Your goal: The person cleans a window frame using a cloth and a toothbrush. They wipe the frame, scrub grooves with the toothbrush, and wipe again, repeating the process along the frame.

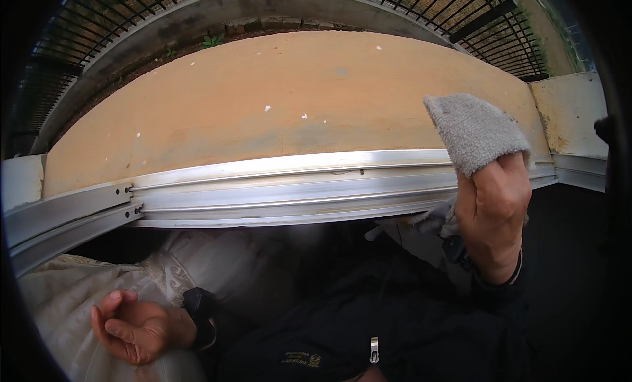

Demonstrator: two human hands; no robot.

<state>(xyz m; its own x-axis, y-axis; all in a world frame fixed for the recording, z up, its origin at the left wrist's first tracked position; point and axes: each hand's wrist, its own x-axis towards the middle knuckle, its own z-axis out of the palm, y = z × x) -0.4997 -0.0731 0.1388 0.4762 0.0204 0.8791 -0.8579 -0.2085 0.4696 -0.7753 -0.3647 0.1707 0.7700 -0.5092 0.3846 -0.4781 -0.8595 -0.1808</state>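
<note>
My right hand [497, 198] is raised over the right part of a silvery metal window track [289, 188]. A grey terry cloth [477, 132] is gripped in it and hides the fingertips. The cloth overlaps the outer edge of the track and the orange ledge in view; whether it touches them I cannot tell. My left hand [135, 326] is low at the left, palm up, with loosely curled fingers apart and nothing in them. It lies over a whitish curtain-like fabric [72, 303].
Beyond the track lies a wide orange ledge [289, 86] with white specks. Past it, a black barred fence [421, 7] stands on a concrete wall. Metal sash frames [66, 214] meet the track at the left. Some greyish fabric [434, 221] sits below the track, near my right wrist.
</note>
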